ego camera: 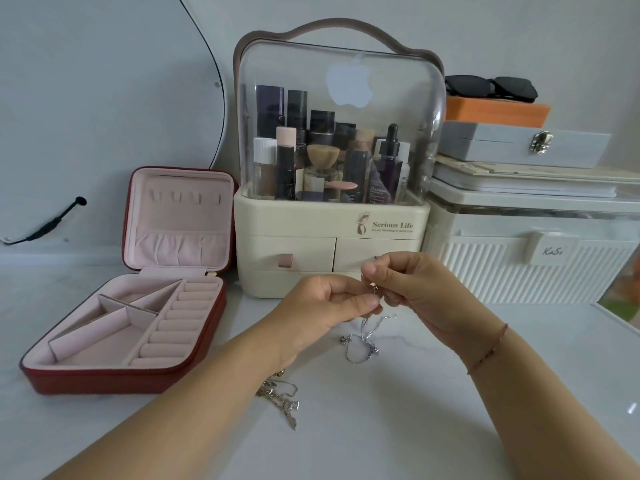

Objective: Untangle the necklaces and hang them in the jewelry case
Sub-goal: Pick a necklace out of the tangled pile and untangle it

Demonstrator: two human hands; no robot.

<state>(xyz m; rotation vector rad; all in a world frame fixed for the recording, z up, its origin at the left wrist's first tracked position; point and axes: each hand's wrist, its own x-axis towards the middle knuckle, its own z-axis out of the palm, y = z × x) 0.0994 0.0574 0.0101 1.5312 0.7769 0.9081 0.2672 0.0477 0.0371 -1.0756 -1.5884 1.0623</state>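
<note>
1. A silver necklace [360,344] is pinched by the left hand [332,303] and right hand [412,289], its chain hung down onto the table [450,427].
2. A second tangle [280,398] is seen under the left forearm [207,386].
3. The open jewelry case [114,372] is set leftward, nearer the left hand.

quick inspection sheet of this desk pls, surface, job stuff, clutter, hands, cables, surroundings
surface: white marbled tabletop
job's things: silver necklace partly lifted, lower loop apparently on the top; second tangle of chains lies apart, nearer the camera; red jewelry case open, lid hooks bare
clutter: cosmetics organizer, ribbed white box, stacked boxes, sunglasses on top
grippers: left hand and right hand both pinch the silver necklace
cables: thin black cord by the mirror, far left
surroundings: pale wall behind
</note>
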